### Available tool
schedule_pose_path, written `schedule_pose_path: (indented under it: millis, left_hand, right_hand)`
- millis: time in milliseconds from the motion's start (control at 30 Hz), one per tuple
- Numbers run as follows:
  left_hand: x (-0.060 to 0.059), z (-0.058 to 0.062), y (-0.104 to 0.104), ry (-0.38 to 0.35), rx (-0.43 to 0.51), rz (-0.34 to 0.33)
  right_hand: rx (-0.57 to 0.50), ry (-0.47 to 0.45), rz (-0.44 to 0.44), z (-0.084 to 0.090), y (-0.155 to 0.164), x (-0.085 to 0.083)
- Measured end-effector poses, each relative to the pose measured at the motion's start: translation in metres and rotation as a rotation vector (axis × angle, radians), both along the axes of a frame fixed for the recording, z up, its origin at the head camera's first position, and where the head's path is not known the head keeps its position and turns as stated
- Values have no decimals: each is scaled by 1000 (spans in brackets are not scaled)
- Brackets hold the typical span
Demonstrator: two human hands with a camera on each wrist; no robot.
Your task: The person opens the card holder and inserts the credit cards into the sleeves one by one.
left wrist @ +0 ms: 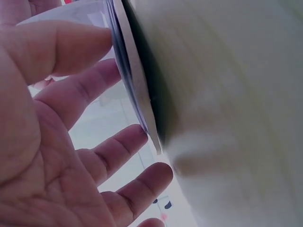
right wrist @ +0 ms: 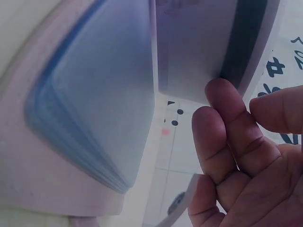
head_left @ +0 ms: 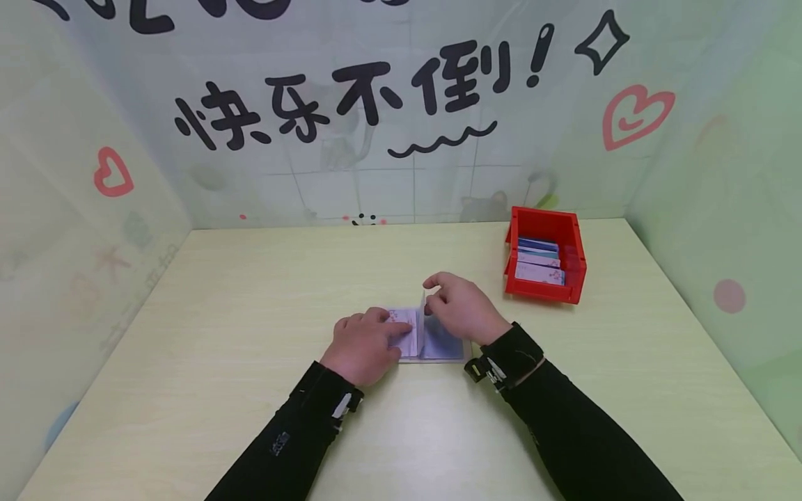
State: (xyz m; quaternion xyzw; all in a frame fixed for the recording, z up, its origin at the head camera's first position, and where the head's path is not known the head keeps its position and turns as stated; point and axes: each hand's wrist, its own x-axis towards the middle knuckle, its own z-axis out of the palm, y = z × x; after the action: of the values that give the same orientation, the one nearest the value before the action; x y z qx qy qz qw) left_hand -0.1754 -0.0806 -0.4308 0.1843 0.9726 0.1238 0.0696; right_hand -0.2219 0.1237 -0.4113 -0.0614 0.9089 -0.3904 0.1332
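Both hands work at a card album (head_left: 432, 342) lying open on the pale wooden table (head_left: 250, 292), near its middle and toward the person. Left hand (head_left: 366, 344) lies flat on the album's left page, fingers (left wrist: 90, 85) fairly straight and pressing down on the clear sleeves, a printed card (head_left: 401, 321) showing under the fingertips. Right hand (head_left: 460, 306) sits over the album's right page, its thumb and forefinger pinching one clear sleeve leaf (head_left: 422, 313) and holding it upright at the spine; the right wrist view shows the fingers (right wrist: 222, 137) curled beside that leaf's edge. Right of the album and farther back stands a red plastic bin (head_left: 546, 254) holding a row of cards (head_left: 540, 263). Behind the album, beyond the table's far edge, rises a backdrop (head_left: 401, 104) with black lettering and red hearts.
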Motion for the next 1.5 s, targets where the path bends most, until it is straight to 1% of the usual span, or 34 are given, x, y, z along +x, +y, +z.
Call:
schedule_pose_path:
  millis: [167, 400, 533, 667, 833, 1067, 1167, 1300, 1500]
  left_hand:
    - [0, 1, -2, -7, -2, -12]
    - [0, 3, -3, -22, 10, -11]
    - [0, 4, -4, -24, 6, -5]
    - [-1, 3, -4, -22, 4, 2]
    - [-1, 1, -5, -35, 25, 0]
    - [-4, 2, -8, -50, 56, 27]
    - [-6, 3, -11, -47, 43, 41]
    - [-8, 6, -15, -34, 14, 59]
    - [-8, 9, -16, -40, 31, 93]
  right_hand:
    - [11, 21, 68, -1, -3, 4]
    - [99, 19, 154, -7, -8, 8]
    - [135, 28, 177, -7, -10, 10]
    - [147, 35, 185, -6, -10, 11]
    - [154, 29, 186, -7, -10, 11]
    - [177, 43, 221, -10, -11, 11]
    - [192, 66, 240, -10, -12, 12]
    - [221, 97, 278, -11, -14, 13]
    - [276, 130, 349, -13, -15, 14]
